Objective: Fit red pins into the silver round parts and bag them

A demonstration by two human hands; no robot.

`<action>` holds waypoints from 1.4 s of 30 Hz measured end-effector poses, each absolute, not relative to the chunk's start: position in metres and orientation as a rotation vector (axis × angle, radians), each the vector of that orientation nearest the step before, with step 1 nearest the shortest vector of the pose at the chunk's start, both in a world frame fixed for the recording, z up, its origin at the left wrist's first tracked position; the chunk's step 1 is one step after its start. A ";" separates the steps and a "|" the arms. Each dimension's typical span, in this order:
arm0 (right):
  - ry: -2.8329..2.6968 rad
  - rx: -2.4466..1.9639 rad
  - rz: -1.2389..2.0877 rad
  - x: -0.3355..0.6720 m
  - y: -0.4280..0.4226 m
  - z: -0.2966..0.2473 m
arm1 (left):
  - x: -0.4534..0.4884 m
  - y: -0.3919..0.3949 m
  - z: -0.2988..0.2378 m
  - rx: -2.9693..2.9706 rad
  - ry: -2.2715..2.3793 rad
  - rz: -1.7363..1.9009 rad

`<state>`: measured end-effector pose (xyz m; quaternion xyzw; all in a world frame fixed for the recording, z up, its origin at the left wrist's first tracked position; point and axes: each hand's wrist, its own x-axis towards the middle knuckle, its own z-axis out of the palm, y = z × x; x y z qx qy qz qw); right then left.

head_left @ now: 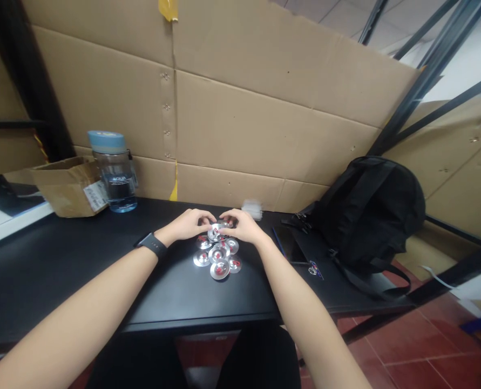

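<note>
Handling step, I'd say: left hand (187, 224) and right hand (244, 226) fingers pinch a silver disc (215, 234) between them. Other discs (219, 269) overlap on tabletop (171, 297), just nearside of fingers. Next move calls for rim clearance.

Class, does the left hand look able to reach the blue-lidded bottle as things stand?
Probably yes: nothing visible stands between the left hand and the bottle, though that hand is at the silvery discs.

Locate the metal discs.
In the head view, the discs are clustered at the table, just left of centre, the farthest between the left hand and right hand.
</note>
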<state>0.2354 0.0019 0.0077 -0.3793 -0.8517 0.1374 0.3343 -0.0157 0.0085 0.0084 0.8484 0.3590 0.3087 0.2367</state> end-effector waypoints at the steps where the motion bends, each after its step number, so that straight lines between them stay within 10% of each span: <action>1: -2.239 -0.978 0.373 0.229 0.001 0.006 | -0.016 0.008 0.009 2.319 0.981 0.856; 42: -1.767 -0.760 0.915 0.206 -0.015 0.012 | 0.005 -0.003 0.014 2.051 0.833 1.178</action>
